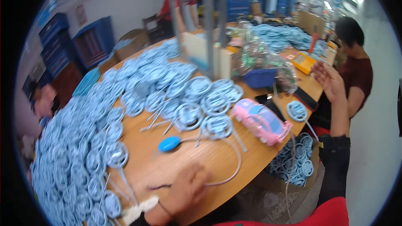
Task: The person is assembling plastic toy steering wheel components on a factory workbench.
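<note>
Wheels (83,142) in pale blue, many with thin stems, lie heaped along the left and far sides of the worktop (144,163), and more sit in a carton (276,187) below its near edge. One lone wheel (297,111) shows at that edge, just right of the pink car (262,121), its stem slanting down toward the right sleeve (336,155); I cannot tell whether it rests there or is in the air. The right hand (328,81) is raised near the yellow tray (302,68), fingers loosely spread, apparently holding nothing. The left hand (190,188) is blurred low over the worktop beside a pale cord (238,163) that leads to a blue oval (169,143); whether it grips the cord I cannot tell. The step in hand seems to be handling wheels singly between heap and carton. A next move would call for fingers closing on one rim or stem without dragging tangled neighbours or catching the cord.
</note>
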{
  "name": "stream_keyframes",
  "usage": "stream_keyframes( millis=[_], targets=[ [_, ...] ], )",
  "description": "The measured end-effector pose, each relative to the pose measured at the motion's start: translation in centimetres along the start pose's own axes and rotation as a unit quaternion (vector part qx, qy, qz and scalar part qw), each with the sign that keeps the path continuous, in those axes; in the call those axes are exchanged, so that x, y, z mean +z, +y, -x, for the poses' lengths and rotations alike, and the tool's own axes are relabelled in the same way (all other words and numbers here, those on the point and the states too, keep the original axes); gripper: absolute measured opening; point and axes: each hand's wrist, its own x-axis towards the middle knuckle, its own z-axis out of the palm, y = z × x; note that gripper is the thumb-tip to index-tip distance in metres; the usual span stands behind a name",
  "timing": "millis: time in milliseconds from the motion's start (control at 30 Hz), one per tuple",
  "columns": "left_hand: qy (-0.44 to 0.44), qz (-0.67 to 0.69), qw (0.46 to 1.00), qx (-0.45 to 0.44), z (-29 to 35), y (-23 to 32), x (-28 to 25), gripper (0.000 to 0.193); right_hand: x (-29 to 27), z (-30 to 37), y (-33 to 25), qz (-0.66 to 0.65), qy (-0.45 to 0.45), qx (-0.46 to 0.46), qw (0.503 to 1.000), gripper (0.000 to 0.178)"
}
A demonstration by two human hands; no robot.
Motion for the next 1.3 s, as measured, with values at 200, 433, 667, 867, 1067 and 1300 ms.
stream_keyframes(
  millis=[200,433,667,867,1067,1300],
  targets=[
    [0.154,-0.16,0.959,-0.176,1.1,-10.5,-2.4,0.058,16.9,9.6,3.1,0.16,-0.239,-0.004,0.958,0.029],
    [0.022,-0.028,0.982,-0.187,3.9,-8.7,-1.6,0.047,25.9,11.8,15.3,0.475,-0.351,-0.066,0.804,0.034],
    [0.07,-0.026,0.978,-0.197,7.0,-4.7,-3.3,0.049,30.4,9.3,24.5,0.624,-0.343,-0.225,0.665,0.079],
    [0.141,0.072,0.96,-0.232,9.4,-4.8,-5.3,0.049,33.7,9.6,22.4,0.678,-0.38,-0.099,0.621,0.082],
    [0.269,0.428,0.791,-0.345,10.0,-6.4,-3.8,0.044,35.6,17.7,20.4,0.506,-0.419,-0.113,0.745,0.063],
    [0.376,0.615,0.566,-0.399,11.4,-7.7,-4.0,0.036,36.7,26.4,22.0,0.375,-0.43,-0.231,0.788,0.048]
  ],
)
